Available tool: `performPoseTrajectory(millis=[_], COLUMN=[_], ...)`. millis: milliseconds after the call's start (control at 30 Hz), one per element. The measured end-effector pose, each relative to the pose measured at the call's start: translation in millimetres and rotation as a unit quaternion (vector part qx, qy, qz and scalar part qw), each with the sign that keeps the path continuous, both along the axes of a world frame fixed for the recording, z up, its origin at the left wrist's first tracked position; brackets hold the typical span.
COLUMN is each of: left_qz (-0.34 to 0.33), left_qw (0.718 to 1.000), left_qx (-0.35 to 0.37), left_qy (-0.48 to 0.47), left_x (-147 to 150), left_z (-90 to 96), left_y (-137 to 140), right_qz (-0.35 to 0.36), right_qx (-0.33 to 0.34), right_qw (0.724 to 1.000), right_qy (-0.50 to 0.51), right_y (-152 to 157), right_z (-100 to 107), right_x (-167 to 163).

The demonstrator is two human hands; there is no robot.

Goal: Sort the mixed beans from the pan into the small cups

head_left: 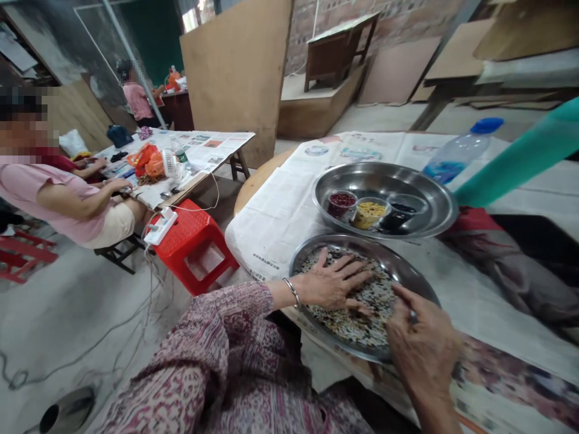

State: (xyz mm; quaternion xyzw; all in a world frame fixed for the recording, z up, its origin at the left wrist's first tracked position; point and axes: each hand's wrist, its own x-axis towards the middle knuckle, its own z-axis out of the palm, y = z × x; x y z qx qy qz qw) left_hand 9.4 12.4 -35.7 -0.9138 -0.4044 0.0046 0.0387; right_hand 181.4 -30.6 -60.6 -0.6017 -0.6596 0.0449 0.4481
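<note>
My left hand [337, 280] lies with spread fingers on a layer of small mixed grains or beads [368, 328], white, dark and yellowish, in a round metal tray [409, 274]. A bracelet circles that wrist. Over the tray's right side is my right hand [420, 337], its index finger pointing at the pieces and its other fingers curled under; whatever they hold, if anything, is hidden. Just behind stands a second metal tray [434, 199] with three clear cups: dark red pieces [342, 200], yellow pieces [371, 211] and black pieces [401, 212].
Newspaper [266, 229] covers my table. A plastic bottle [464, 150], a green tube-like object [520, 154] and a dark bag [520, 259] lie to the right. Left are a red stool [194, 241] bearing a power strip [161, 226], floor cables, and people at another table [230, 141].
</note>
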Motion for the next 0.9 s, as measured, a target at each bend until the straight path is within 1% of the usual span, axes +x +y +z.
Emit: performPoseTrajectory(millis=[100, 167, 267, 367, 467, 567, 633, 733, 900], left_qz=[0.033, 0.028, -0.031, -0.090, -0.106, -0.116, -0.104, -0.038, 0.033], left_qw=[0.999, 0.999, 0.998, 0.995, 0.994, 0.992, 0.994, 0.999, 0.998], left_qx=[-0.024, -0.037, -0.045, -0.039, -0.012, 0.015, 0.024, 0.017, -0.058], left_qy=[0.005, 0.007, 0.016, 0.034, 0.040, 0.039, 0.034, -0.005, -0.022], left_x=[-10.1, -10.7, -1.4, 14.8, 28.7, 33.4, 30.3, 16.7, -15.8], left_z=[6.0, 7.3, 3.0, -6.9, -16.0, -19.2, -17.2, -8.3, 7.2], left_y=[-9.6, -18.4, -28.7, -29.6, -21.8, -9.7, -1.9, 5.4, 4.1], right_qz=[-0.005, -0.012, -0.021, -0.024, -0.029, -0.020, -0.014, -0.019, -0.021], right_qx=[-0.008, -0.009, -0.007, -0.006, -0.005, -0.007, -0.011, -0.011, 0.003], right_qw=[1.000, 1.000, 0.999, 0.999, 0.999, 1.000, 1.000, 0.999, 0.999], right_qy=[-0.016, -0.027, -0.037, -0.043, -0.029, -0.001, 0.012, 0.023, 0.038], right_y=[-0.4, 0.1, 1.1, 1.5, 0.9, -0.6, -1.6, -2.2, 0.1], right_z=[2.0, 1.6, -0.7, -2.8, -1.6, 2.8, 5.7, 7.2, 4.9], right_x=[1.3, 2.5, 3.9, 4.2, 3.2, 1.0, -0.8, -2.8, -4.2])
